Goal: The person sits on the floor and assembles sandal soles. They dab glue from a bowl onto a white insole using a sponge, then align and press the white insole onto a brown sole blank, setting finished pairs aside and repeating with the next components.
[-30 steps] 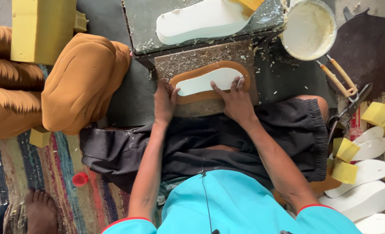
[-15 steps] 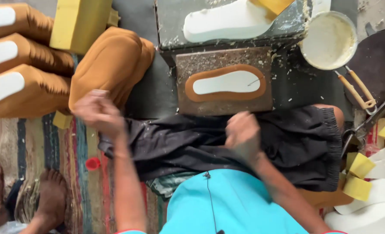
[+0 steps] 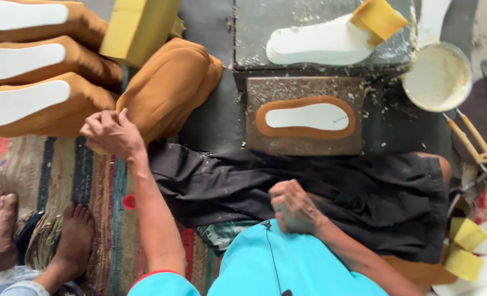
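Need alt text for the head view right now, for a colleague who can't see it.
Seen from above, the left hand touches a stack of brown sole pieces, while the right hand rests closed on the lap. Ahead, a brown-rimmed white insole lies on a work block, beside a white bowl of paste.

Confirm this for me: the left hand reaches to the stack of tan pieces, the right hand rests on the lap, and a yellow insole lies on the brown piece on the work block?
Not quite. In the head view the insole on the brown piece is white, not yellow. The left hand, stack of tan pieces and right hand are as stated.
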